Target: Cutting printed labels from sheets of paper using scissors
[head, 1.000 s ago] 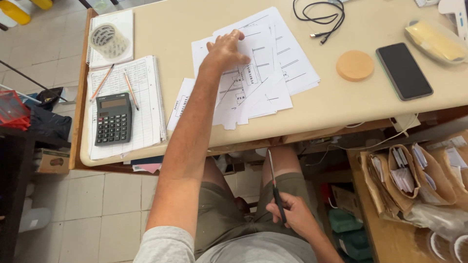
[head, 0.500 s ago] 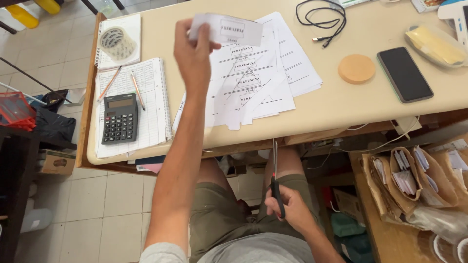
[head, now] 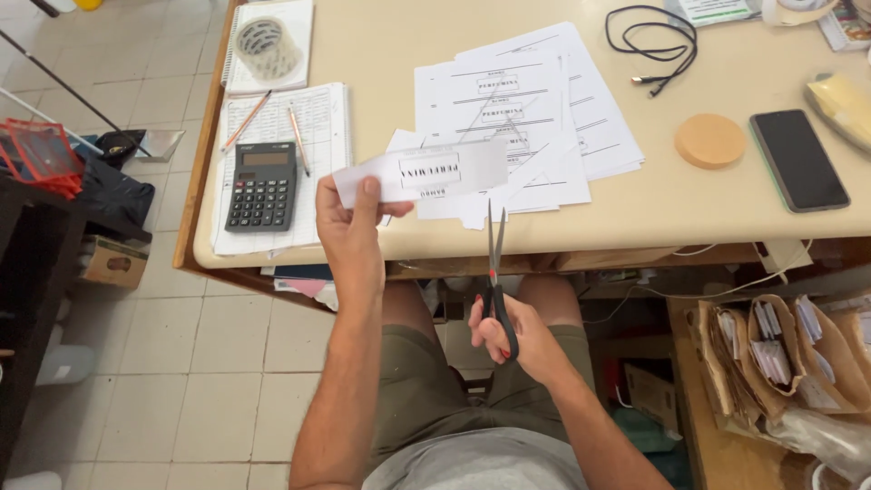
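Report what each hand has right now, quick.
Left hand: closed, pinching a paper strip by its end.
Right hand: closed through the handles of scissors, blades pointing up at the strip.

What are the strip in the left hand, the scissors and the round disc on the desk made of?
Strip in the left hand: thin white printed paper, matte; it bows slightly.
Scissors in the right hand: grey blades with a dull sheen, likely steel; black handles, probably plastic.
Round disc: tan, speckled, matte, looks like cork.
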